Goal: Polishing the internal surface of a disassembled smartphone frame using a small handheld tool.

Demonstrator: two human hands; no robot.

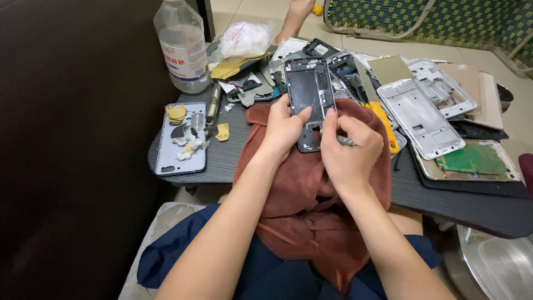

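**Over the red cloth: a phone frame held lengthwise between two hands**

At the left edge of the dark wood-grain desk (227, 158) lies a pale blue phone back cover (181, 139) strewn with yellow scraps and white bits; behind it stands a clear plastic bottle (181, 44) of colourless liquid. Moving right, a rust-red towel (311, 200) hangs over the desk's near edge and down into the person's lap.

On that towel rests the black rectangular phone mid-frame (309, 100), its long axis running away from the person toward the desk's far edge. The left hand (283, 129) closes on the frame's lower left side, thumb laid across its face, so its grip is shut around the frame. The right hand (350, 150) sits just beside it at the frame's lower right, fingers curled tight round a thin metal tool (345, 141) whose tip sticks out to the right, while the forefinger touches the frame's edge. Both hands meet the frame at its near end; the frame stretches away from both grips.

Further right lie a yellow-handled blade (383, 119), a white phone frame (420, 118), and a green circuit board (472, 160) near the right edge.
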